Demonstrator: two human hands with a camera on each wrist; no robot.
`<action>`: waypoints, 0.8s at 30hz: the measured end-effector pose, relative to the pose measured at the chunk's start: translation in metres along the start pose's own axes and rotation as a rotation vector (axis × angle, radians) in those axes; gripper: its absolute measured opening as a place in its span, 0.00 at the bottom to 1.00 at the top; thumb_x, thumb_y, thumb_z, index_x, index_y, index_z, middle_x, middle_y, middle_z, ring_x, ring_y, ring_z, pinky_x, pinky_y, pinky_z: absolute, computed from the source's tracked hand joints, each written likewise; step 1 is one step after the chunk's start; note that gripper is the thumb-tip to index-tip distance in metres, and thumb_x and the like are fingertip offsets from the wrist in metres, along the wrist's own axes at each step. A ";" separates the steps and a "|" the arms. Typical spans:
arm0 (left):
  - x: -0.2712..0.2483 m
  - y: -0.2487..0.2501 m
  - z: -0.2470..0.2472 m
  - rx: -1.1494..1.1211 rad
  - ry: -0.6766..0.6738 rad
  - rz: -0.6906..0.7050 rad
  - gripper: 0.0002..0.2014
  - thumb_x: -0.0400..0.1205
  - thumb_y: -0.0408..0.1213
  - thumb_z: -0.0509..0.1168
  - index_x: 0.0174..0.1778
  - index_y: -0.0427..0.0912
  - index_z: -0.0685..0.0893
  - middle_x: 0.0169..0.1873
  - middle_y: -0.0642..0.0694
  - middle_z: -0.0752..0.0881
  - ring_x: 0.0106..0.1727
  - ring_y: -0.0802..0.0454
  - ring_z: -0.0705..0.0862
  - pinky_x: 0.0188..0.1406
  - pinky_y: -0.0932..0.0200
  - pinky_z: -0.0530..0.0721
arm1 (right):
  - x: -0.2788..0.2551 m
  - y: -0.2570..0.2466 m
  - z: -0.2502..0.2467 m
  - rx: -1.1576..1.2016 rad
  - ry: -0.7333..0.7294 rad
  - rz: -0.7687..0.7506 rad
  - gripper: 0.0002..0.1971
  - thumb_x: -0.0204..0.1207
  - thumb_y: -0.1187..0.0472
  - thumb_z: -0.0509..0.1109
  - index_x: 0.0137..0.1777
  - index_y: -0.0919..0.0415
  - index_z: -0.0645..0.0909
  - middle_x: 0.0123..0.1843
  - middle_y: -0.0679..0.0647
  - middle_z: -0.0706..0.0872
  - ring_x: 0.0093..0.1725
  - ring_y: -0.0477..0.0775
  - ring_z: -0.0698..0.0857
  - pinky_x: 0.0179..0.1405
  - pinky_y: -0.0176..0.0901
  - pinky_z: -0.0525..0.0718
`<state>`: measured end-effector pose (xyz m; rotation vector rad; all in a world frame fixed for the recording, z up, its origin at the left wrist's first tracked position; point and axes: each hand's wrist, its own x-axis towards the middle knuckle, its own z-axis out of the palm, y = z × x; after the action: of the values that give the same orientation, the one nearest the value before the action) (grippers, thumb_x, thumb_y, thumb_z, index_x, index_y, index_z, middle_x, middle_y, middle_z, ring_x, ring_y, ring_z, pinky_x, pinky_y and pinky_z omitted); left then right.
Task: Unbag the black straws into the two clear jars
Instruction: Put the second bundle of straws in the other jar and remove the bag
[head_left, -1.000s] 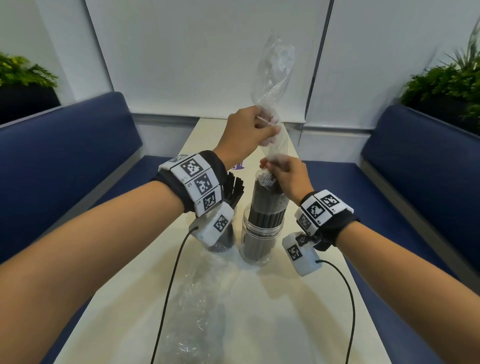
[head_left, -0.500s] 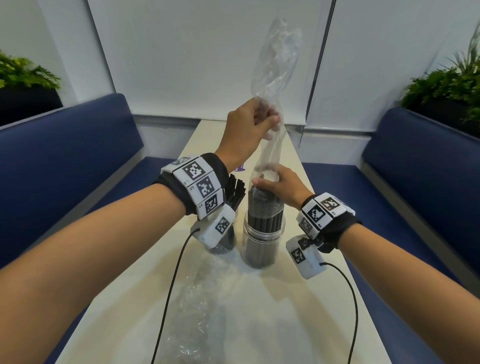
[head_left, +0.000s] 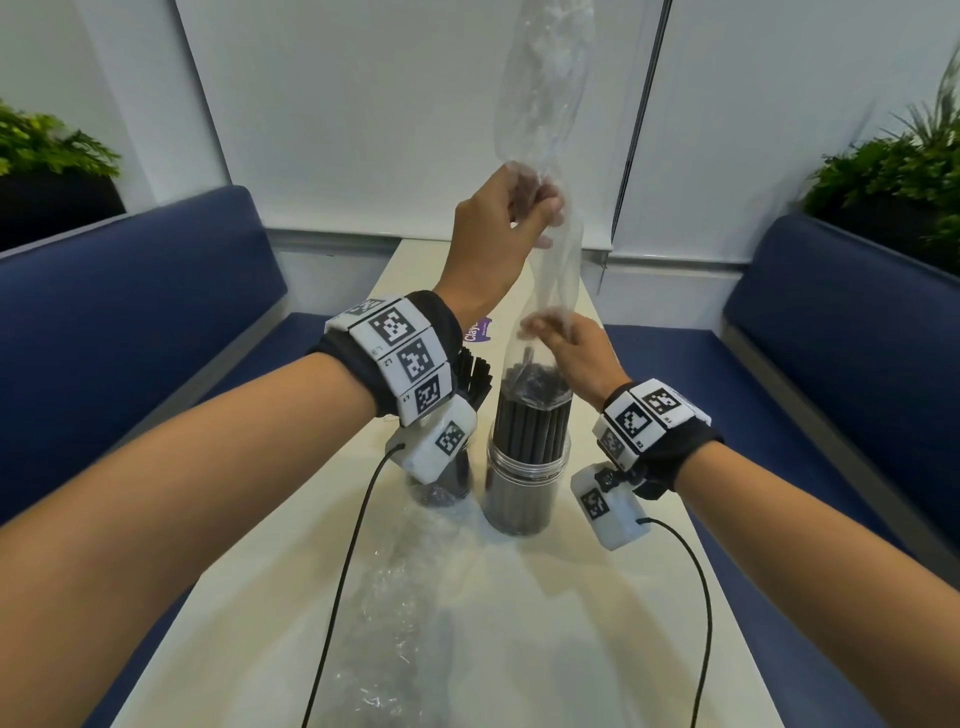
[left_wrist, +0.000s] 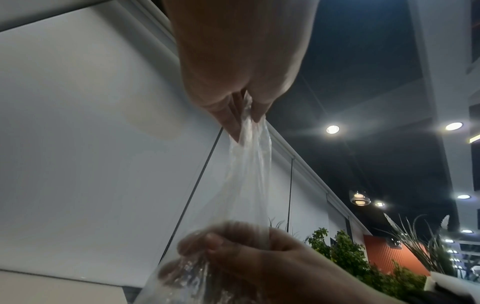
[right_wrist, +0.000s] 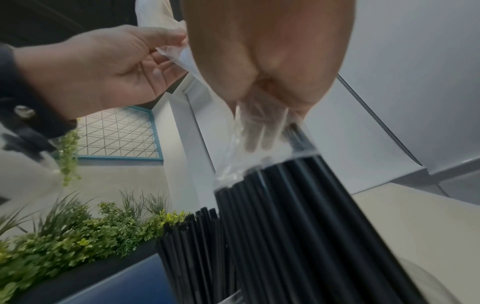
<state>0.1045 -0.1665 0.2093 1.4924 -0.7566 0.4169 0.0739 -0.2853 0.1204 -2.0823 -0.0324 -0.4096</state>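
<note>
At frame centre, the left hand (head_left: 498, 234) is gripping the clear plastic bag (head_left: 545, 104); the right hand (head_left: 576, 353) is pinching it above the black straws (head_left: 530, 415) in the clear jar (head_left: 524, 499).

Black straws (head_left: 530, 431) fill a clear jar (head_left: 524, 499), a see-through plastic bag (head_left: 550, 130) above them. The wristbands (head_left: 400, 358) are black with white blocks carrying black-and-white square codes. The table (head_left: 545, 623) is cream, the benches (head_left: 130, 291) navy, the plants (head_left: 893, 171) green, the wall (head_left: 363, 104) pale grey-white.
</note>
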 end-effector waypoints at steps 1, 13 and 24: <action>0.002 0.001 -0.001 0.000 0.011 0.005 0.05 0.79 0.29 0.67 0.46 0.36 0.76 0.37 0.50 0.84 0.40 0.55 0.88 0.37 0.63 0.89 | 0.002 -0.002 -0.002 0.019 0.020 -0.002 0.13 0.81 0.56 0.61 0.58 0.63 0.80 0.59 0.61 0.86 0.62 0.59 0.82 0.67 0.52 0.76; -0.004 0.036 -0.033 0.053 0.149 0.111 0.05 0.77 0.38 0.68 0.45 0.46 0.78 0.46 0.40 0.84 0.51 0.45 0.84 0.46 0.44 0.89 | -0.022 -0.037 -0.013 0.071 0.017 -0.211 0.29 0.77 0.55 0.67 0.73 0.58 0.57 0.65 0.53 0.77 0.60 0.46 0.78 0.52 0.21 0.75; -0.090 0.064 -0.123 0.228 0.105 0.068 0.25 0.76 0.26 0.69 0.63 0.47 0.66 0.53 0.37 0.79 0.51 0.55 0.83 0.39 0.73 0.85 | -0.138 -0.054 0.025 -0.171 -0.368 -0.545 0.16 0.80 0.53 0.60 0.66 0.51 0.64 0.62 0.46 0.78 0.61 0.40 0.76 0.62 0.27 0.72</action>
<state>0.0215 -0.0239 0.2060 1.6454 -0.6956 0.6453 -0.0593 -0.2170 0.1119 -2.2776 -0.8207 -0.3541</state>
